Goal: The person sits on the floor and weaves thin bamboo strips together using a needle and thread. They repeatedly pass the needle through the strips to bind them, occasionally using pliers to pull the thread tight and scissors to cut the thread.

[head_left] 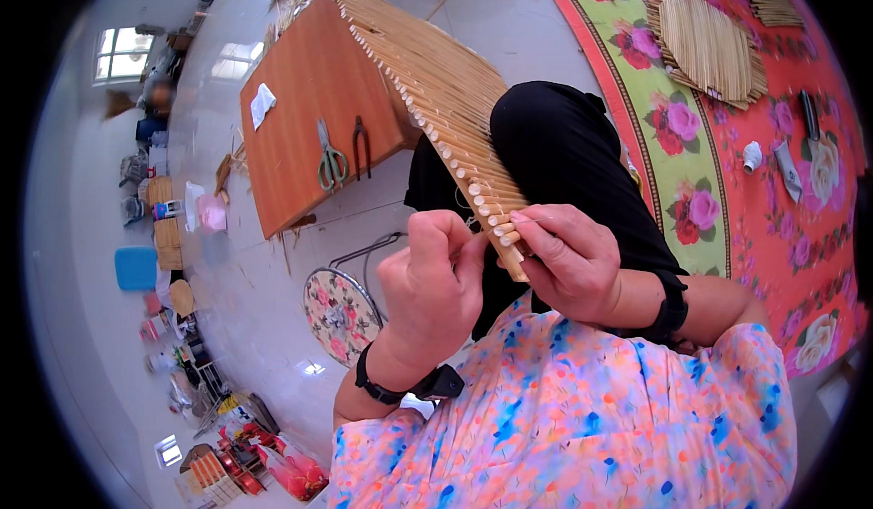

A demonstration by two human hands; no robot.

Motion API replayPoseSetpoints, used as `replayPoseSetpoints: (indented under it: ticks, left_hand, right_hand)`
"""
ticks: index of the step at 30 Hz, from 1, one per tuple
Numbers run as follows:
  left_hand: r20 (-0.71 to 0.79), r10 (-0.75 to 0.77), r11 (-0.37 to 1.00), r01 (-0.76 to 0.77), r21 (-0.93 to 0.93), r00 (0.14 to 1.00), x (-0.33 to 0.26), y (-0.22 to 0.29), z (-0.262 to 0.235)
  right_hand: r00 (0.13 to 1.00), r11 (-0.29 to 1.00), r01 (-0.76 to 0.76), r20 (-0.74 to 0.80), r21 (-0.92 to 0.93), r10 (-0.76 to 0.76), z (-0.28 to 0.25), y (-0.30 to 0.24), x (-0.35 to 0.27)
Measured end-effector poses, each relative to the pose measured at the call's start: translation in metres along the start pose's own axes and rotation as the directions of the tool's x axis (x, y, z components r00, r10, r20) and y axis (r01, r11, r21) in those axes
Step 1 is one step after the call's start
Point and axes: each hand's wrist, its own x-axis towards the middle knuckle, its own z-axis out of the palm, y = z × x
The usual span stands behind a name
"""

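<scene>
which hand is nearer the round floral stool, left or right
Left. The left hand is up and right of the floral stool in view, apart from it; the right hand is farther right, at the stalk mat's end.

Stalk mat [432, 50] at right hand [575, 262]: straw-yellow. Tabletop [296, 150] beyond left hand [432, 282]: orange-brown. Cloth [755, 268] to the right of both hands: red and yellow-green, pink-floral.
</scene>
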Motion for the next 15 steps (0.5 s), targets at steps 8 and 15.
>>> replayPoseSetpoints:
  ticks: [8,15]
  left_hand:
    - [0.014,0.025,1.000,-0.025,0.001,1.000,0.0022,-0.0014,-0.0005]
    - [0.064,0.066,0.998,-0.065,-0.026,0.996,0.0026,-0.0016,-0.0020]
  right_hand:
    - [1.000,1.000,0.003,0.012,0.015,-0.003,0.0003,0.0027,-0.0011]
    - [1.000,1.000,-0.011,-0.029,-0.017,0.010,0.0049,-0.0019,-0.0026]
